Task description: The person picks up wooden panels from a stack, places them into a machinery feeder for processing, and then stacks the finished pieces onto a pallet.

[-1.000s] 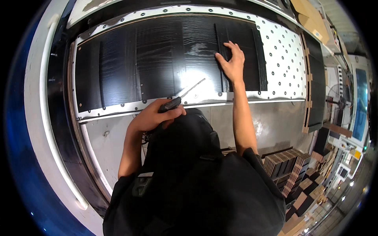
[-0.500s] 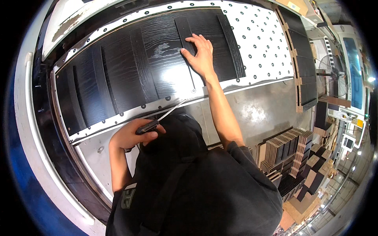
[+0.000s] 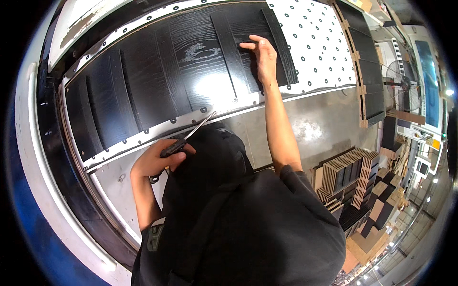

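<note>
My left hand (image 3: 164,156) is closed around the black handle of a tool (image 3: 199,125) with a long, thin metal blade or shaft. Its tip points up and right, near the front edge of the white work table (image 3: 315,43). Over the right part of a black wood-grain panel (image 3: 143,76), my right hand (image 3: 266,59) has thumb and forefinger apart and the other fingers bent, with nothing visible in it. Whether it touches the surface I cannot tell. Beside it runs a raised black strip (image 3: 229,52), one of several across the panel. A whitish patch (image 3: 195,52) marks the panel's middle.
Round dark spots dot the table top. At its right end stands a row of black boards (image 3: 365,62). Slotted stacks of boards (image 3: 350,174) sit on the floor to my right, with a fan (image 3: 400,81) farther back. A white rail (image 3: 62,190) curves along my left.
My right hand has moved right, away from the raised strip, and its spread fingers have partly bent. The left hand keeps hold of the tool and has shifted only slightly.
</note>
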Demonstrator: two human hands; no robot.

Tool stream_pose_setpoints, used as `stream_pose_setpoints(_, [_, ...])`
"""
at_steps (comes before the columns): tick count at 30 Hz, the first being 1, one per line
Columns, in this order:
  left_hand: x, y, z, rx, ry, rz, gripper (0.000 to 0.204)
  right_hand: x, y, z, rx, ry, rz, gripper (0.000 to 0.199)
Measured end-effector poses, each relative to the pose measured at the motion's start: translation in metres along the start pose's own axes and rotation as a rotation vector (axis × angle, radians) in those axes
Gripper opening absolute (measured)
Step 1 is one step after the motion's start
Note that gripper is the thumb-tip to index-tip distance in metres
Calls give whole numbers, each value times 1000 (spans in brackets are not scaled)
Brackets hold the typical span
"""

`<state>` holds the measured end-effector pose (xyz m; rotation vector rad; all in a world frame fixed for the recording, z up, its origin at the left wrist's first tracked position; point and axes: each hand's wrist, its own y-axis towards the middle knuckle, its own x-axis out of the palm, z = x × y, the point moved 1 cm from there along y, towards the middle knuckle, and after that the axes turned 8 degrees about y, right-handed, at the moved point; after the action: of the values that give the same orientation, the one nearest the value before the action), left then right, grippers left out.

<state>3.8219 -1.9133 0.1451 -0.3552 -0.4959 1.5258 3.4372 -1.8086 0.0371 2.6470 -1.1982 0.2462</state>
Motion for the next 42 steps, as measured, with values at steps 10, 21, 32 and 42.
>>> stream_pose_setpoints(10, [-3, -18, -5, -39, 18, -15, 35, 18, -5, 4, -76, -259, 37, 37])
stream_pose_setpoints(21, [-2, -87, -60, -136, -177, 368, 28, 15, -4, 12, -26, -398, 36, 37])
stream_pose_setpoints(32, [-4, -153, -95, -57, -299, 620, 35, 13, 1, 17, -65, -378, 57, 33])
stream_pose_setpoints(42, [-14, -237, -112, -335, -257, 1225, 40, 14, 2, 17, -68, -461, 87, 35])
